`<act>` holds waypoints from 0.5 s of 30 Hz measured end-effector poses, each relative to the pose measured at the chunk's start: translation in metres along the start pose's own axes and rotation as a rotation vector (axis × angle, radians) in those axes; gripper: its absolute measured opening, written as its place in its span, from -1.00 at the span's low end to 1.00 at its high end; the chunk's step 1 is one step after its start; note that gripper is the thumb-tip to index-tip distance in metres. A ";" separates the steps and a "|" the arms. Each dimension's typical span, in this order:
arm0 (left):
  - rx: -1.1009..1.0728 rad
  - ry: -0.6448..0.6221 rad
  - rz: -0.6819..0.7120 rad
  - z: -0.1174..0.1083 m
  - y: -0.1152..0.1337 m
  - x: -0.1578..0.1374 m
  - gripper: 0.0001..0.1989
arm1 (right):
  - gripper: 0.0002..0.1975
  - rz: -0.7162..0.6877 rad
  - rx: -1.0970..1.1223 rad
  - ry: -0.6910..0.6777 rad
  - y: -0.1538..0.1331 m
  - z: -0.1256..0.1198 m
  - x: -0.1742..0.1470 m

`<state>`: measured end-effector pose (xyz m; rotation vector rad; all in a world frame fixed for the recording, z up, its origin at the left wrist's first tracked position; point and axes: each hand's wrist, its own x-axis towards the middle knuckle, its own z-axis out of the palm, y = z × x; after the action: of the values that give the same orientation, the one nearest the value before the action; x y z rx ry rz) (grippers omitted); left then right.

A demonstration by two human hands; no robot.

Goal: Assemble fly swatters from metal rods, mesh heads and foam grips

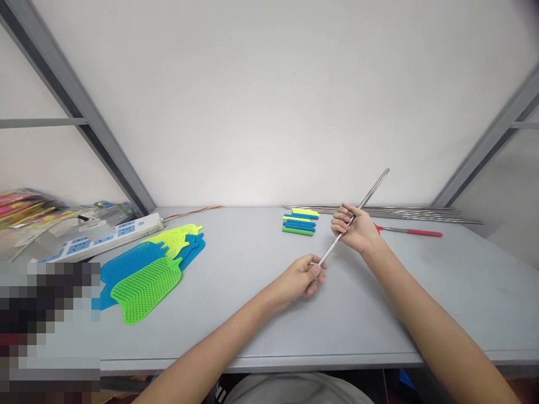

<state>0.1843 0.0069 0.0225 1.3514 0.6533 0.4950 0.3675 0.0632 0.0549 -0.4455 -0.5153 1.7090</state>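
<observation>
A thin shiny metal rod (376, 186) is held slantwise above the table, its far end pointing up and to the right. At its lower end, my left hand (305, 276) is closed, pinching the rod between thumb and fingers. Further up, my right hand (353, 227) is turned palm up with its fingers curled round the rod. Just behind my hands lie several short plastic tubes (298, 223) in yellow, blue and green. More long metal rods (412, 212) rest along the wall, partly hidden by my right hand.
On the left, perforated fly swatter heads overlap, a green one (147, 289) on top of blue (135, 261) and yellow ones. Behind them sits a white power strip (105, 238) near plastic-wrapped items (29, 210). A red-handled tool (425, 233) lies at right. Grey frame posts (113, 151) flank the table.
</observation>
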 end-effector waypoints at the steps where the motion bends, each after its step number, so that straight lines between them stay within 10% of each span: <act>1: -0.011 -0.001 -0.012 0.000 0.001 0.000 -0.78 | -0.80 0.000 0.007 0.004 -0.001 -0.001 0.000; 15: -0.176 -0.037 -0.217 0.007 -0.006 -0.001 -0.69 | -0.79 0.014 0.054 0.183 0.017 -0.005 0.005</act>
<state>0.1885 0.0002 0.0169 1.1071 0.7006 0.3426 0.3554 0.0657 0.0415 -0.5614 -0.3329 1.6724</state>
